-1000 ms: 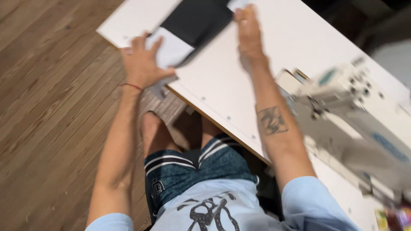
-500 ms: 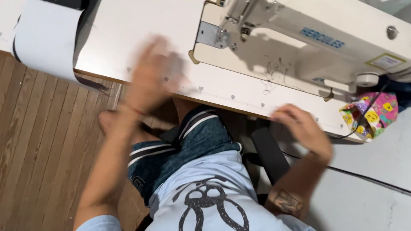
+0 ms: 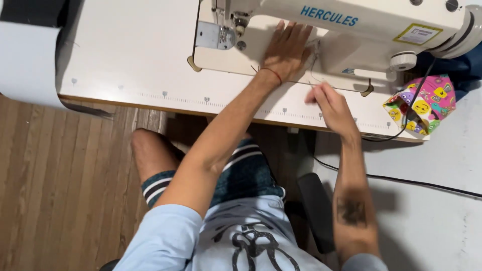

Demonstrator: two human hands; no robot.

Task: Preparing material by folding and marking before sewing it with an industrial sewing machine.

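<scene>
Nearest the camera, the seated person's pale blue printed T-shirt [image 3: 246,236] and dark striped shorts [image 3: 241,173] fill the lower middle, above a brown wooden plank floor [image 3: 60,190]. Further out, the right hand [image 3: 334,108] hovers over the near edge of the white tabletop [image 3: 130,60], its fingers [image 3: 316,94] loosely curled and apparently pinching a thin thread, though blur makes it impossible to tell whether anything is truly held. Beyond it, the left hand [image 3: 287,50], with a thin red wrist cord, lies flat and spread open on the cream bed of the white industrial sewing machine [image 3: 351,25], grasping nothing, just right of the metal needle and presser foot [image 3: 228,30]. To the right, a pink patterned fabric bundle [image 3: 422,105] lies by a black cable [image 3: 401,178]. In my judgement, the flat palm sits near the needle, so an accidental pedal press could catch a fingertip.
</scene>
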